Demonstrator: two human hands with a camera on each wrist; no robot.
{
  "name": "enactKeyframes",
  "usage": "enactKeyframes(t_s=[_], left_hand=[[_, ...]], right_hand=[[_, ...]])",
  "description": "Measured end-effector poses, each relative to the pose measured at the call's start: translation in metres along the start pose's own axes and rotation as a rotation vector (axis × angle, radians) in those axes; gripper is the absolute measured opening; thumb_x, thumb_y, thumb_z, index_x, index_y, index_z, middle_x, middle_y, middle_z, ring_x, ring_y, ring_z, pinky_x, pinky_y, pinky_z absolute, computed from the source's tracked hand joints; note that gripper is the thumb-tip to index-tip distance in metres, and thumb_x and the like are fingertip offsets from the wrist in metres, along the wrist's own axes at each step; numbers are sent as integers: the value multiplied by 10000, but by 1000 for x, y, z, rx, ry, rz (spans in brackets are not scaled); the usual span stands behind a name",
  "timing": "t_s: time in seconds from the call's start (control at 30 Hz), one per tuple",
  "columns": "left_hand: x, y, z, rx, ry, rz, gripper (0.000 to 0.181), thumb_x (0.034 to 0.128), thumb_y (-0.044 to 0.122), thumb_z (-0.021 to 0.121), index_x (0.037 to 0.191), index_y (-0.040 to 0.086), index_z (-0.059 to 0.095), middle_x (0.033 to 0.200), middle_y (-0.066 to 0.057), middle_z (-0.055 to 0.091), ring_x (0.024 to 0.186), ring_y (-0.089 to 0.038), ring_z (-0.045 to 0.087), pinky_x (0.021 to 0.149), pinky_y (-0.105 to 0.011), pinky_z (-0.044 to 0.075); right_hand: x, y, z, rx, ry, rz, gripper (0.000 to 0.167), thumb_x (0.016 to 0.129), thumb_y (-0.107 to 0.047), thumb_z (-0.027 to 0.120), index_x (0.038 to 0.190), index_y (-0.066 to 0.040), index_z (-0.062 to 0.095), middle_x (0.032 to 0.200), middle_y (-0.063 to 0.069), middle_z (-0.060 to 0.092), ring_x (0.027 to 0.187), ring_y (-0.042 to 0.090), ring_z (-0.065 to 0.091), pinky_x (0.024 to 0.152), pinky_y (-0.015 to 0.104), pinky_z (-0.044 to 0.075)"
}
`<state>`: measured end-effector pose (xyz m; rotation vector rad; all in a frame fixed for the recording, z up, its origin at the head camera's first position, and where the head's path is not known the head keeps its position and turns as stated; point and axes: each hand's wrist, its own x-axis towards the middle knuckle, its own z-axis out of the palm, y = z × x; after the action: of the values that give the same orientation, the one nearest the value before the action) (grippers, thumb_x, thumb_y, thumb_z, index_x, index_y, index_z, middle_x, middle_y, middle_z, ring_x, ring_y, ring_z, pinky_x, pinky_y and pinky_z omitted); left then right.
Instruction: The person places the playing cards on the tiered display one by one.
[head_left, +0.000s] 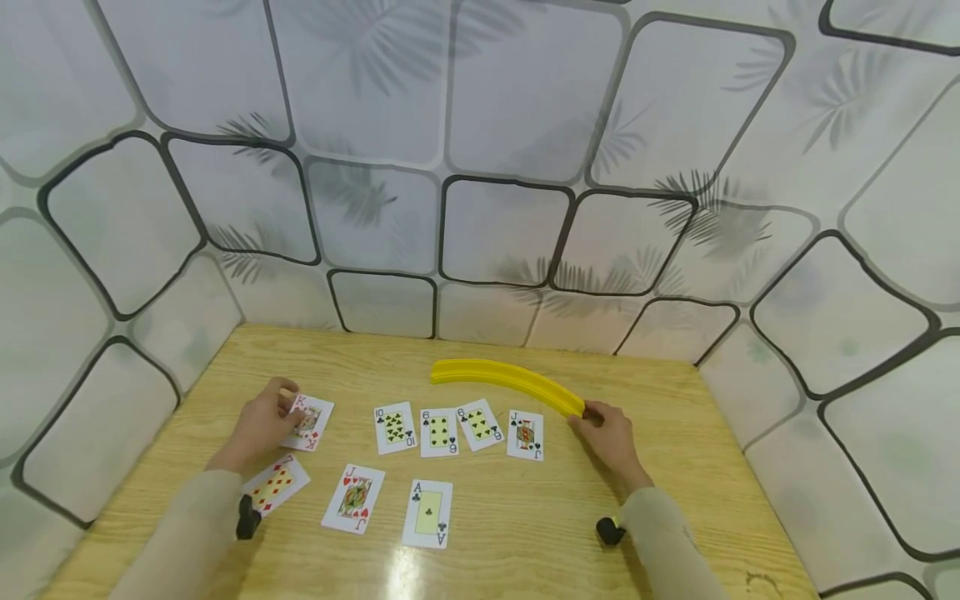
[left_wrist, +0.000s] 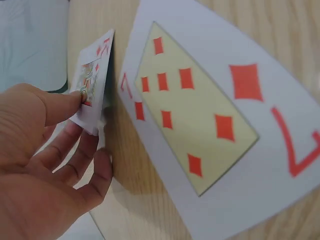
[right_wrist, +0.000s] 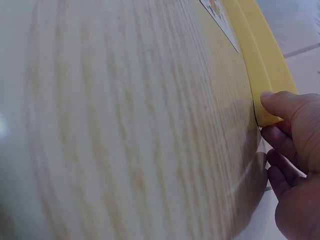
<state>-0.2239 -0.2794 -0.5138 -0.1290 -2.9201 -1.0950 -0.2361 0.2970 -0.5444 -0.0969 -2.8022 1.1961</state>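
My left hand [head_left: 262, 423] pinches the king of diamonds [head_left: 310, 423] between thumb and fingers at the table's left; in the left wrist view that card [left_wrist: 95, 82] stands tilted up from the wood, thumb on its face. Just below it lies the seven of diamonds [left_wrist: 200, 115], partly behind my left sleeve in the head view. My right hand [head_left: 611, 437] grips the right end of a curved yellow strip [head_left: 502, 375]. In the right wrist view the thumb of the hand [right_wrist: 295, 145] lies on top of the yellow strip [right_wrist: 262, 60], fingers at its end.
A row of ten of clubs [head_left: 394, 427], two black sixes [head_left: 438, 432] and a black jack [head_left: 525, 435] lies below the strip. Nearer are the jack of hearts [head_left: 353, 498] and the ace of clubs [head_left: 427, 513]. Patterned walls [head_left: 495, 233] enclose the wooden table [head_left: 525, 550].
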Motion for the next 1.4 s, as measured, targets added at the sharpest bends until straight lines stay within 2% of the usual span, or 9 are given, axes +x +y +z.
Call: enactKeyframes(t_s=[0.13,0.4,0.53,0.67,0.77,0.97,1.13,1.27,1.4], left_hand=[[2,-1,-6,-45,42,22,464,976,-2,659,1388,-105,472,1005,-275,669,914,-370,681,707,-374,554],[5,14,-14,-115,122,-8,353,1043,130,647,1324,-83,622,1161,-294,700,1032,-404,692,749,-261,525],[9,28,-12,-155,170,49,312,1032,134,683,1255,-82,661,1138,-284,725,923,-175,698,746,-176,513],[14,42,-7,-238,200,113,260,1009,86,707,1203,-85,683,1113,-282,735,871,88,588,771,-83,486],[17,54,-1,-284,197,133,253,1008,81,708,1194,-89,689,1109,-287,739,872,142,566,793,-61,480],[25,77,10,-318,162,127,274,1019,99,702,1217,-89,688,1137,-284,745,893,158,578,821,-63,486],[34,91,24,-375,142,142,249,1015,71,699,1203,-92,687,1120,-291,742,856,112,612,763,-110,529],[39,107,37,-396,123,151,220,1015,63,696,1180,-82,688,1098,-280,747,849,-53,687,697,-159,544],[45,124,51,-399,109,159,210,1018,67,692,1176,-72,692,1117,-271,753,967,-303,741,756,-173,551]], right_hand=[[0,-1,0,4,-2,-5,530,978,-241,770,1395,54,629,1294,253,692,1235,405,585,1111,585,463],[-1,-1,1,10,6,-3,514,973,-235,778,1380,49,645,1283,246,700,1214,396,600,1097,579,473],[-2,1,2,27,16,-1,512,962,-222,790,1373,49,650,1291,247,701,1201,383,619,1076,562,496],[-2,3,4,46,23,5,511,960,-222,792,1371,47,652,1301,244,700,1200,375,631,1072,555,506],[-2,4,5,64,28,8,509,960,-225,793,1369,43,654,1301,238,703,1203,370,635,1078,547,507],[-1,8,7,82,32,7,493,958,-230,796,1356,31,669,1283,220,722,1191,355,646,1073,536,509],[-1,8,7,82,27,11,496,965,-214,786,1371,38,653,1319,236,697,1247,383,611,1123,573,466],[-2,8,8,79,30,15,500,965,-202,781,1381,40,641,1343,243,674,1288,400,573,1161,595,424],[-3,6,8,83,29,7,490,967,-188,774,1380,41,640,1348,243,672,1289,404,584,1154,597,438]])
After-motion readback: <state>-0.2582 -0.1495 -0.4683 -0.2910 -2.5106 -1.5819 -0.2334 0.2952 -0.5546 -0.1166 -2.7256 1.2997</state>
